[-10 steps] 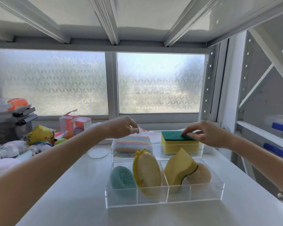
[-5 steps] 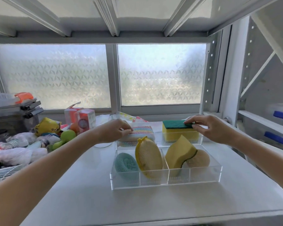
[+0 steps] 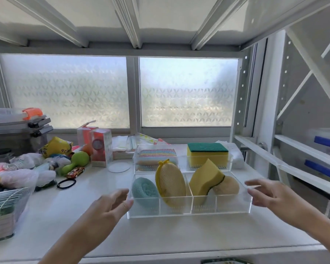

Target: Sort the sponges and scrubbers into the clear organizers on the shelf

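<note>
Two clear organizers stand on the white shelf. The front organizer point(image 3: 189, 211) holds a teal round scrubber point(image 3: 144, 188), a yellow mesh scrubber point(image 3: 171, 182), a curved yellow sponge point(image 3: 205, 178) and a tan round scrubber point(image 3: 228, 185). The rear organizer point(image 3: 182, 160) holds a rainbow-striped sponge point(image 3: 157, 153) and a yellow sponge with a green top point(image 3: 207, 154). My left hand point(image 3: 108, 206) hovers open at the front organizer's left end. My right hand point(image 3: 271, 194) hovers open at its right end. Neither hand holds anything.
Left of the organizers lie a clear round lid point(image 3: 119, 166), a black hair tie point(image 3: 66, 183), a toy car point(image 3: 75, 172), a green toy point(image 3: 76, 162), bags and small cartons point(image 3: 100, 146). A wire basket point(image 3: 7, 204) sits at far left. Shelf uprights stand at right.
Both hands have left the rear organizer's sponges and come back toward me, now open beside the ends of the front organizer. The view has pulled back.
</note>
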